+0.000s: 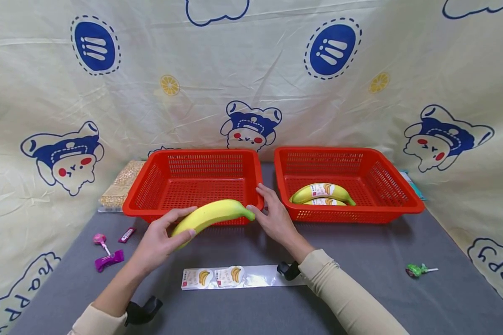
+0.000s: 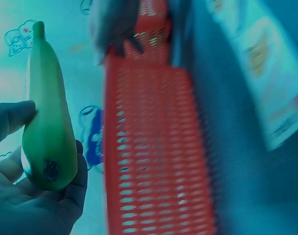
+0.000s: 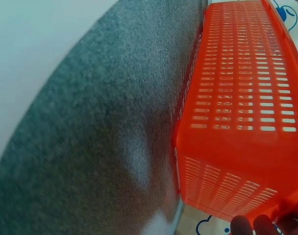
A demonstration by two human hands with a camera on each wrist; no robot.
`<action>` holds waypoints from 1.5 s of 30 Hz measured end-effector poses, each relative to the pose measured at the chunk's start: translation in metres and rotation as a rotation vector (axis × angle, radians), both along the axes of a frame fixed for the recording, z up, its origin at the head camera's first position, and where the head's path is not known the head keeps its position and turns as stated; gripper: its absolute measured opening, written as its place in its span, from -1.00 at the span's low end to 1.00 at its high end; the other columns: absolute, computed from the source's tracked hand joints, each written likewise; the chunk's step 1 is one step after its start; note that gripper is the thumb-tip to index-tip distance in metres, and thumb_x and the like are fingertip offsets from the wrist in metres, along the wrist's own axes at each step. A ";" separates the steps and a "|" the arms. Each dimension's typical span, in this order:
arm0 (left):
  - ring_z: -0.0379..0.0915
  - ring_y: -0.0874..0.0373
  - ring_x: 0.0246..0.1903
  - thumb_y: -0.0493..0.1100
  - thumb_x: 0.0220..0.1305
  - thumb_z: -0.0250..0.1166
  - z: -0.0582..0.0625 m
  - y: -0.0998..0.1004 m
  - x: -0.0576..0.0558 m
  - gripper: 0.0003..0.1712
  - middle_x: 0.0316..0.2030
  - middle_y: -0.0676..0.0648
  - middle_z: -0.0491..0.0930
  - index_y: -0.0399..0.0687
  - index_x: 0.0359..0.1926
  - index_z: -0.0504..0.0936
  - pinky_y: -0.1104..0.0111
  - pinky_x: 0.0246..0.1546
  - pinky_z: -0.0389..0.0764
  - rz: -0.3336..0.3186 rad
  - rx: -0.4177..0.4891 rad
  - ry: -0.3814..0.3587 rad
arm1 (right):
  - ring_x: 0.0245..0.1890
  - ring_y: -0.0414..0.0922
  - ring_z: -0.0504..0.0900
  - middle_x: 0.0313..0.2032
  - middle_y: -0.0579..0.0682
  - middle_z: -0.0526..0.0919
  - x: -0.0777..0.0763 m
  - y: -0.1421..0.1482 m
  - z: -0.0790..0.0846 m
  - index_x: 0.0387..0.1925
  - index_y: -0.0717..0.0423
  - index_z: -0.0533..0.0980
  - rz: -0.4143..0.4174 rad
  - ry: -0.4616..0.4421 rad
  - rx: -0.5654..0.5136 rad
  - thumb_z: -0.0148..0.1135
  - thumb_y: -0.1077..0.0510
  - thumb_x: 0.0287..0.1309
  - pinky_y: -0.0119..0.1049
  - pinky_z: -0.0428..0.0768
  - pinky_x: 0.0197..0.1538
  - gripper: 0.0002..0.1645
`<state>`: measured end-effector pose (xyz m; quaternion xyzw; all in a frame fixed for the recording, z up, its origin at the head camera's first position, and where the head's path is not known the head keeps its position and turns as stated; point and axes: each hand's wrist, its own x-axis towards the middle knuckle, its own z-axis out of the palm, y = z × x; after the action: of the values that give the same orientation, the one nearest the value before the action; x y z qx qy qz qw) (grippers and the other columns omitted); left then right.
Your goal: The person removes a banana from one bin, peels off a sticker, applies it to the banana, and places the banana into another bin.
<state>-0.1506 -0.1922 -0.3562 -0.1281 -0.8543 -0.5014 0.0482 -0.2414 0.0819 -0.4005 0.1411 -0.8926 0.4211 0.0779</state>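
In the head view my left hand holds a yellow banana by its lower end, thumb on one side and fingers on the other. The banana is raised in front of the left red basket, its greenish stem pointing right. From the left wrist, the banana shows its dark blossom end towards the camera. My right hand is at the left basket's right side, fingers extended, thumb beside the banana's stem in the head view. In the right wrist view, fingertips show by the basket's rim.
Two bananas with stickers lie in the right red basket. A strip with two banana stickers lies in front. Wrapped candies and a pink lollipop are at left, a green lollipop at right, a grain bag behind.
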 end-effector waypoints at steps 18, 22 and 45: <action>0.41 0.22 -0.24 -0.26 0.06 0.34 -0.067 0.046 -0.010 -0.51 -0.08 -0.05 0.61 -0.11 0.09 0.56 0.42 -0.23 0.43 -0.075 -0.248 -0.050 | 0.37 0.02 0.25 0.42 -0.10 0.15 -0.002 0.005 0.005 0.37 -0.02 0.20 0.035 -0.064 0.022 0.23 -0.16 0.12 -0.02 0.46 0.19 -0.16; 0.39 0.21 -0.28 -0.27 0.05 0.34 -0.067 0.063 -0.019 -0.52 -0.13 -0.04 0.61 -0.12 0.07 0.57 0.38 -0.25 0.40 -0.097 -0.270 -0.043 | 0.37 0.02 0.26 0.42 -0.10 0.15 -0.002 0.006 0.006 0.37 -0.02 0.19 0.041 -0.065 0.022 0.23 -0.16 0.12 -0.02 0.45 0.20 -0.16; 0.44 0.10 -0.16 -0.27 0.09 0.31 -0.071 0.123 -0.052 -0.51 -0.01 -0.10 0.60 -0.11 0.11 0.54 0.21 -0.10 0.40 -0.190 -0.311 -0.059 | 0.35 0.01 0.28 0.42 -0.08 0.16 -0.003 0.009 0.002 0.36 0.02 0.21 0.077 -0.023 0.008 0.20 -0.17 0.15 -0.01 0.45 0.20 -0.19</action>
<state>-0.2031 -0.0693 -0.4268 -0.1995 -0.9066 -0.3690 -0.0449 -0.2448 0.0906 -0.3985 0.1707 -0.8890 0.4218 0.0509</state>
